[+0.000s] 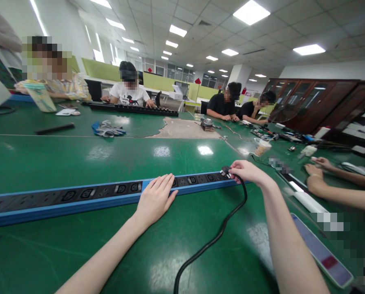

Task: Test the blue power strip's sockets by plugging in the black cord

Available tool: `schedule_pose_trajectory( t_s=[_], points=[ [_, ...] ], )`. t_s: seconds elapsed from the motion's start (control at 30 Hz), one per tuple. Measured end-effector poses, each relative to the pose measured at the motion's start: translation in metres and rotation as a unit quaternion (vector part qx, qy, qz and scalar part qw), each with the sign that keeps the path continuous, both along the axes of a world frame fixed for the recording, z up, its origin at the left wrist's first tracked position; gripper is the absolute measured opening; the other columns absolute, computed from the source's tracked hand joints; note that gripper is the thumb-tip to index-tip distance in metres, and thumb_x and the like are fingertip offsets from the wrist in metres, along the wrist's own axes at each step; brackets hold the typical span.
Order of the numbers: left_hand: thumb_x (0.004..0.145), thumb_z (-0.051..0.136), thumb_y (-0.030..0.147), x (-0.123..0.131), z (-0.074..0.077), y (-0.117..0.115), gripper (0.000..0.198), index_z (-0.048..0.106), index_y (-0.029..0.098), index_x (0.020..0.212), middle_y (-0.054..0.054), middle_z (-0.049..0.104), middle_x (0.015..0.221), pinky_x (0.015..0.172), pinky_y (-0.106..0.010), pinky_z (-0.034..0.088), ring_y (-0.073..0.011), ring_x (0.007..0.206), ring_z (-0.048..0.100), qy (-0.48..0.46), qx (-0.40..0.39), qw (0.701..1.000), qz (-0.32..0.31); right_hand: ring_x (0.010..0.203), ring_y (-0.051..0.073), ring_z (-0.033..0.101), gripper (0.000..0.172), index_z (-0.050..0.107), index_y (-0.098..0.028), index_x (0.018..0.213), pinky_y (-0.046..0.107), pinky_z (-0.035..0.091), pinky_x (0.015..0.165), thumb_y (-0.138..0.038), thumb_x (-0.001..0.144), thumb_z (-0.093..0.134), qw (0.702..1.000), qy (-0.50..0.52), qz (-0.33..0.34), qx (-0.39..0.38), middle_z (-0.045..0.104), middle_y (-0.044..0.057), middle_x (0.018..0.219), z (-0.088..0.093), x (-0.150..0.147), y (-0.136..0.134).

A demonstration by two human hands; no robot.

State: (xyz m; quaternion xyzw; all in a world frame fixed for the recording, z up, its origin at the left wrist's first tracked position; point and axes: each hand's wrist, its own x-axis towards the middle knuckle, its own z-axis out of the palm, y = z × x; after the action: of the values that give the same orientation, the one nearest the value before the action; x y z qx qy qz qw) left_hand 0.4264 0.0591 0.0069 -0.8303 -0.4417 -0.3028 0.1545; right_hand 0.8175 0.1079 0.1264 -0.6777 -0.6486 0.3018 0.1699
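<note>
A long blue power strip (105,191) with a row of black sockets lies across the green table in front of me. My left hand (156,196) rests flat on its middle, fingers stretched out and touching its top. Near the strip's right end, my right hand (250,171) is closed on a black power plug (225,170) with its fingertips. The plug is right at the end sockets; whether its pins are inside one I cannot tell. From the plug a black cord (221,232) curves down towards the table's near edge.
Blue-and-white gloves (108,129), a black bar (55,129) and a patterned cup (40,97) sit farther back. A plastic cup (262,146) stands to the right, and a phone (321,251) lies near my right forearm. A co-worker's hands (315,175) are at the right; other people sit opposite.
</note>
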Motion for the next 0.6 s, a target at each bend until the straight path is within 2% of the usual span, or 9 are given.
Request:
schedule_pose_trajectory(
  t_s=[0.13, 0.33, 0.6],
  points=[
    [0.102, 0.049, 0.042, 0.000, 0.001, 0.000, 0.055, 0.052, 0.015, 0.150, -0.014, 0.057, 0.149, 0.114, -0.049, 0.044, -0.0309, 0.136, 0.056, 0.001, 0.002, 1.000, -0.001, 0.062, 0.018, 0.071, 0.019, 0.062, -0.017, 0.094, 0.025, 0.054, 0.054, -0.036, 0.090, 0.065, 0.996, -0.086, 0.016, -0.005, 0.076, 0.008, 0.078, -0.005, -0.003, 0.000],
    [0.103, 0.048, 0.042, 0.000, 0.001, 0.000, 0.055, 0.051, 0.016, 0.151, -0.014, 0.057, 0.149, 0.114, -0.050, 0.044, -0.0310, 0.136, 0.055, -0.001, 0.004, 1.000, -0.003, 0.060, 0.018, 0.072, 0.016, 0.059, -0.019, 0.095, 0.023, 0.051, 0.053, -0.035, 0.092, 0.061, 0.988, -0.149, 0.036, 0.028, 0.076, 0.005, 0.073, -0.010, -0.015, 0.000],
    [0.102, 0.047, 0.042, 0.000, 0.000, 0.000, 0.055, 0.051, 0.017, 0.151, -0.014, 0.058, 0.149, 0.113, -0.050, 0.044, -0.0311, 0.135, 0.056, -0.008, 0.003, 1.000, -0.004, 0.055, 0.016, 0.070, 0.015, 0.054, -0.021, 0.091, 0.023, 0.046, 0.054, -0.035, 0.094, 0.060, 0.966, -0.228, 0.084, 0.086, 0.073, 0.002, 0.070, -0.007, -0.025, -0.004]
  ],
)
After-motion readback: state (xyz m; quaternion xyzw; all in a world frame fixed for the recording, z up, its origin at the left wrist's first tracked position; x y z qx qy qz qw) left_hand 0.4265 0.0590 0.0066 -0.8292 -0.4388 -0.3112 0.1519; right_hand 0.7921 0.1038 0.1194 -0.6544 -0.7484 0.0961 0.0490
